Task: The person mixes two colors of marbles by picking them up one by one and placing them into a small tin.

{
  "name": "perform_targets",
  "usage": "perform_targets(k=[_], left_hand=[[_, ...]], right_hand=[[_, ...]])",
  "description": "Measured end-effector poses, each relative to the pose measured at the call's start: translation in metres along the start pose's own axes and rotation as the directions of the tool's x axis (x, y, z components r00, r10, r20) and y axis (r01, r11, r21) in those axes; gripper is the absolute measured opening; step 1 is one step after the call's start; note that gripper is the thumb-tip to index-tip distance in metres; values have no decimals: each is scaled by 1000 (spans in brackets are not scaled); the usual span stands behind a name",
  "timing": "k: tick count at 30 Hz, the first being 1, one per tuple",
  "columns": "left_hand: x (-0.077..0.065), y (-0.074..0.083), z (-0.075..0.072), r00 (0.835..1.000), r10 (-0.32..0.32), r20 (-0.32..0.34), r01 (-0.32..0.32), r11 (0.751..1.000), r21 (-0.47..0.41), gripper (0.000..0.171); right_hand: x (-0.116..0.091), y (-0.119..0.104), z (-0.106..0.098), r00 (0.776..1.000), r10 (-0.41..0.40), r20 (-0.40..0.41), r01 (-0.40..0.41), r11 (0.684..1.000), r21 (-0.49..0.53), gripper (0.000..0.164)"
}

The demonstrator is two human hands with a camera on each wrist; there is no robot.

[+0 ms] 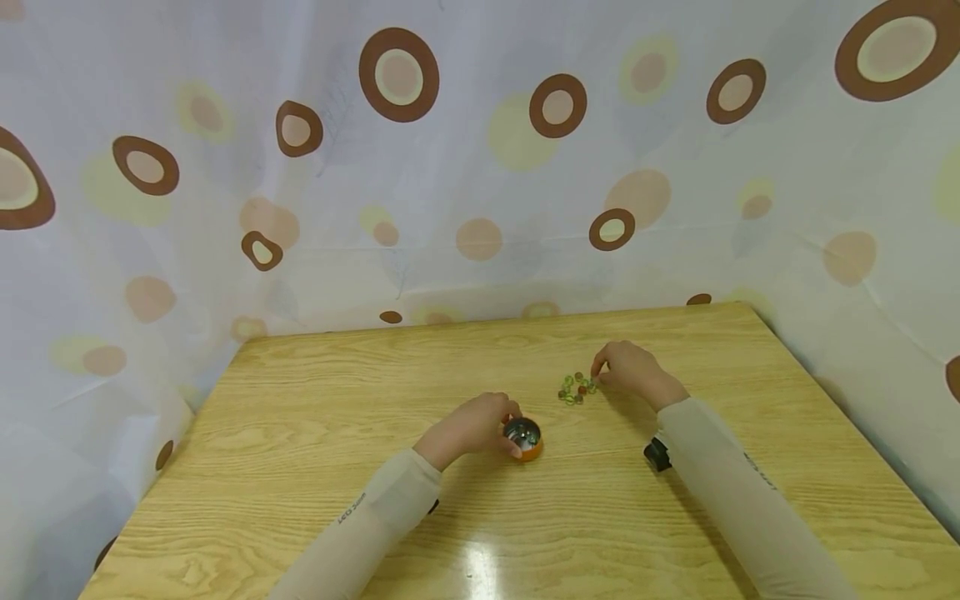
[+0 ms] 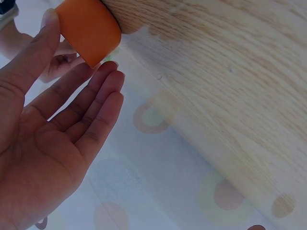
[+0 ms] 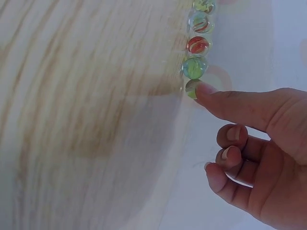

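Note:
A small orange bowl (image 1: 531, 452) with a shiny metal inside stands on the table, left of a group of glass marbles (image 1: 570, 399). My left hand (image 1: 480, 423) holds the bowl between thumb and fingers from its left side. The left wrist view shows the bowl's smooth orange wall (image 2: 91, 28), with the thumb on one side and the fingertips at the other. At the right end of the marbles, my right hand (image 1: 628, 367) pinches a green marble (image 3: 191, 89). Its thumb tip lies against that marble; the index finger is mostly hidden, and the other fingers curl inward.
Several green, clear and red-streaked marbles (image 3: 198, 45) lie close together, arranged roughly in a ring. The wooden table (image 1: 337, 392) meets a dotted curtain (image 1: 465, 192) at its back and sides. A black wrist camera (image 1: 657, 455) hangs under the right sleeve.

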State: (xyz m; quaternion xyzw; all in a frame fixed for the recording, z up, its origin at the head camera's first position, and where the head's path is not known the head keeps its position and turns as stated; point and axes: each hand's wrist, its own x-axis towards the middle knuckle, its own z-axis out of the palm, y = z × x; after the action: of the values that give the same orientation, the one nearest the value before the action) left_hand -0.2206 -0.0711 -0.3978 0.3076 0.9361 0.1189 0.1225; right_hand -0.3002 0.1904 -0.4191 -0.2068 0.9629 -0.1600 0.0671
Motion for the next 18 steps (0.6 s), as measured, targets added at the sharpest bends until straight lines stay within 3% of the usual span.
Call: perform_targets(k=[8, 18], left_hand=[[0, 0, 1, 1000, 6, -3, -6, 1000, -5, 46], [1, -1, 1, 1000, 12, -7, -13, 1000, -20, 45]], right_hand=[[-6, -14, -8, 998, -34, -48, 32, 999, -31, 15], [-16, -57, -21, 988, -127, -91, 123, 991, -52, 16]])
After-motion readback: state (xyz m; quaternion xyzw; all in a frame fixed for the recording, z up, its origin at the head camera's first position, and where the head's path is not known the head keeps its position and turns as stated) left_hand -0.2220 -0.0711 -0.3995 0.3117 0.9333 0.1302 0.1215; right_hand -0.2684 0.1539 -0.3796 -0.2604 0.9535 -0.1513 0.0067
